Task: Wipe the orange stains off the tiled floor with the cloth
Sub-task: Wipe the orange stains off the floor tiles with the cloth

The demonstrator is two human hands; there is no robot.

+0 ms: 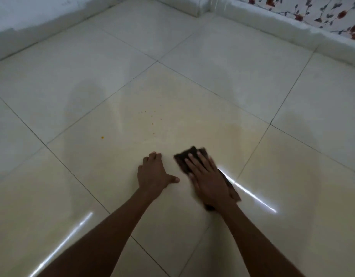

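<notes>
A dark brown cloth (186,156) lies flat on the cream tiled floor (212,120), and my right hand (207,177) presses down on it with fingers spread. My left hand (154,172) rests on the bare tile just left of the cloth, fingers curled, thumb out, holding nothing. Small orange stains dot the same tile beyond both hands: a cluster of specks (151,118) and a single larger spot (102,137) further left. A faint yellowish smear (235,127) shows beyond the cloth.
White walls with a low skirting (272,27) border the floor at the back and right. A flowered fabric or wall covering (322,11) fills the top right corner. Bright light reflections streak the glossy tiles near my arms.
</notes>
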